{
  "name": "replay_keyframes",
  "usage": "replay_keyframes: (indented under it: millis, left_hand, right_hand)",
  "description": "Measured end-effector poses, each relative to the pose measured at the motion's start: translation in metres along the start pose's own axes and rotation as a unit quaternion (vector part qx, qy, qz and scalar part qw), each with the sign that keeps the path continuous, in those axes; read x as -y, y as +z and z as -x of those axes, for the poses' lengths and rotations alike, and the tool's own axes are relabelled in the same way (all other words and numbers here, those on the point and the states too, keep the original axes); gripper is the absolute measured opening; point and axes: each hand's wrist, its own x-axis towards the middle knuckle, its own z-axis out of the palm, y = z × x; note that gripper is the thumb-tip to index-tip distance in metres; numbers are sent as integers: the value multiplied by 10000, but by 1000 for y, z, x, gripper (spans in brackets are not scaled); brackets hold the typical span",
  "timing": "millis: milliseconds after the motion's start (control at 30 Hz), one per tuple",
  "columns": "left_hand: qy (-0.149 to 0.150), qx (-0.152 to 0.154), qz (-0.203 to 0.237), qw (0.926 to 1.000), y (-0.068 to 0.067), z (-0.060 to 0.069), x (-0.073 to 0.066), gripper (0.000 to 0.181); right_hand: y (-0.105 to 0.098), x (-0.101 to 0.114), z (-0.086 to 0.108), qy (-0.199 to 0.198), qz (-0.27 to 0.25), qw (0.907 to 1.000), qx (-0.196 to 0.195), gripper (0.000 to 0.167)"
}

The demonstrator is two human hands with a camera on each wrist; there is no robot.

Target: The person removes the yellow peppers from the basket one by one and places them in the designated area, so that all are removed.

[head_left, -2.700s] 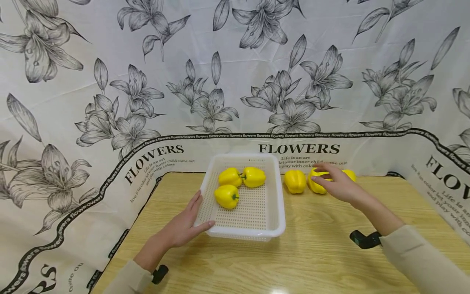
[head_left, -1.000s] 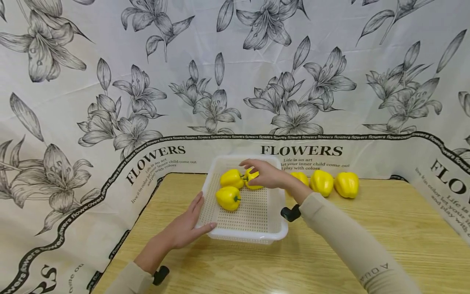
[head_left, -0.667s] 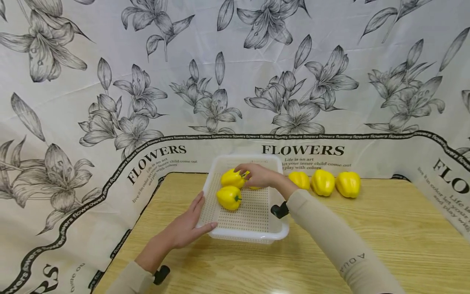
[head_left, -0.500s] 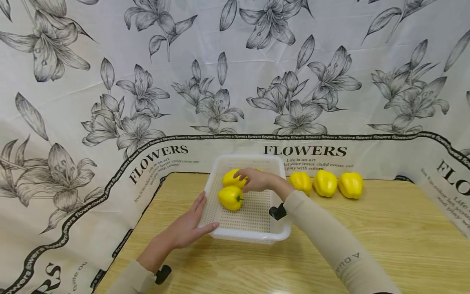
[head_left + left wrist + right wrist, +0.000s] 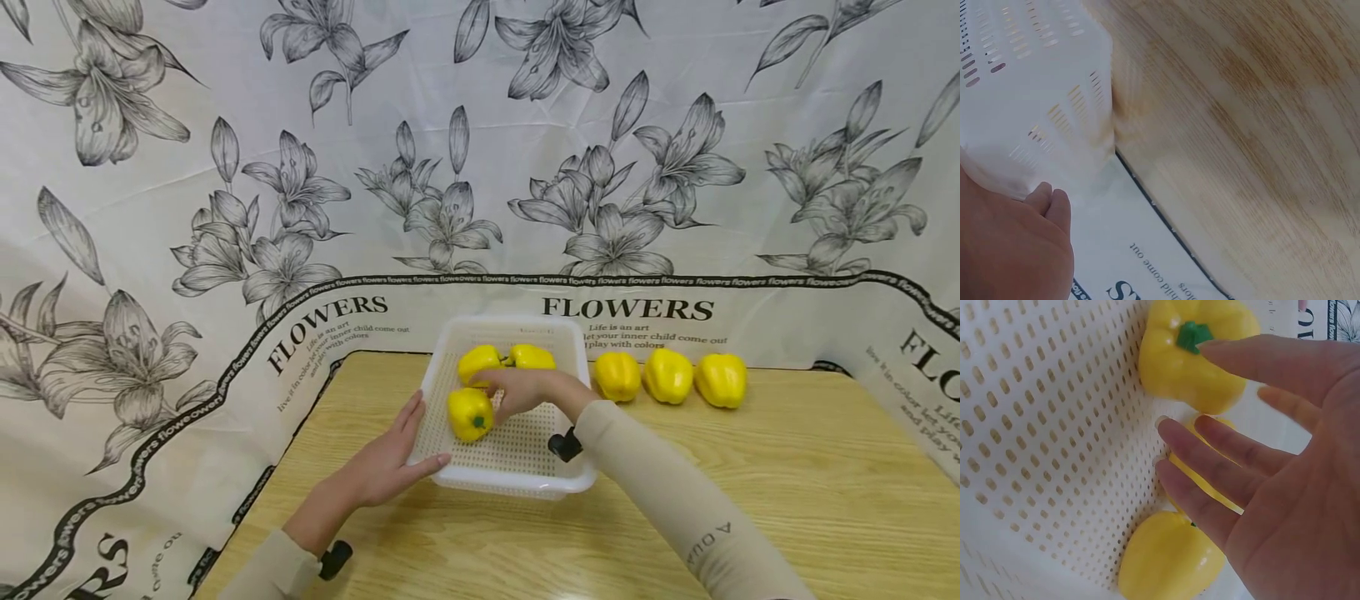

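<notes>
In the head view three yellow peppers lie in a white perforated basket [image 5: 581, 400]. My left hand [image 5: 382, 467] grips the basket's near left corner, thumb at the front rim and fingers along the left side; in the left wrist view the fingers [image 5: 1049, 203] touch its outer wall. My right hand [image 5: 525, 390] is inside the basket, beside the front pepper [image 5: 470, 414]. In the right wrist view its thumb touches that pepper's green stem [image 5: 1192, 336], and the other fingers are loosely bent and spread. Behind the hand are a left pepper [image 5: 478, 362] and a right pepper [image 5: 533, 357].
Three more yellow peppers, a left one [image 5: 617, 376], a middle one [image 5: 668, 376] and a right one [image 5: 722, 380], stand in a row right of the basket on the wooden table [image 5: 780, 467]. A flower-printed cloth [image 5: 480, 242] hangs behind.
My right hand has come from the outside peppers into the basket, then forward to the front pepper. That pepper has turned, its stem now facing the front. My left hand has kept its hold.
</notes>
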Motion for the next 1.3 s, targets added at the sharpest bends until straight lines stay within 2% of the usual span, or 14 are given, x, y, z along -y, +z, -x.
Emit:
replay_keyframes:
  millis: [233, 367, 433, 633, 900, 1033, 1200, 1300]
  left_hand:
    - [-14, 29, 32, 10000, 1, -1, 0, 105]
    - [-25, 14, 72, 10000, 1, 0, 1, 103]
    - [-16, 4, 79, 10000, 1, 0, 1, 103]
    - [22, 3, 117, 9999, 0, -1, 0, 105]
    - [17, 29, 111, 9999, 0, 0, 1, 105]
    - [20, 18, 106, 9999, 0, 0, 2, 105]
    - [10, 61, 122, 9999, 0, 0, 1, 104]
    - [-5, 62, 129, 9999, 0, 0, 0, 104]
  right_hand:
    - [11, 4, -7, -78, 1059, 9941, 241, 80]
    - [17, 11, -14, -247, 1513, 9881, 100, 76]
    - [19, 15, -16, -198, 1739, 9846, 6, 76]
    - [25, 24, -17, 3, 1959, 9805, -142, 75]
    - [28, 23, -16, 57, 1805, 9833, -242, 72]
    - [31, 21, -16, -282, 1930, 9802, -331, 78]
    - [35, 24, -17, -881, 2517, 9634, -264, 78]
    - [38, 26, -16, -945, 2664, 9590, -212, 76]
